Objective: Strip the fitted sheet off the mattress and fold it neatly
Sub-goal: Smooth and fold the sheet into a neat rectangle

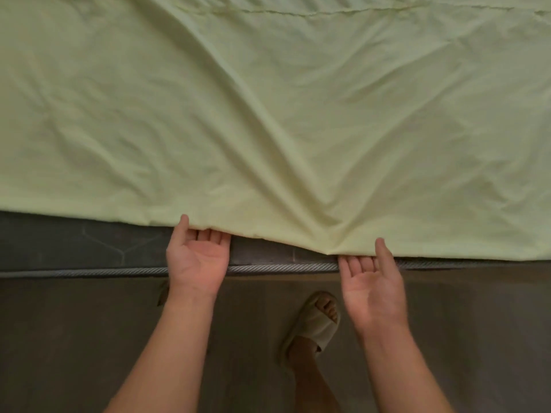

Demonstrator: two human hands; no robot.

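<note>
- Along the near side of the mattress (74,242), hem of the pale green fitted sheet (268,114) already off, lying up top instead of wrapped over the grey side.
- Pinching that hem palm-up with left hand (198,257) and right hand (371,281), fingers tucked under and thumbs on top. Guessing that's for lifting the edge and carrying it across.
- Puckered into a V between the two grips, so a bit of pull there.
- Otherwise spread over the whole bed; can't tell about the far corners.
- Down on the floor (74,338), one slipper (316,320) close in, probably for reach.
</note>
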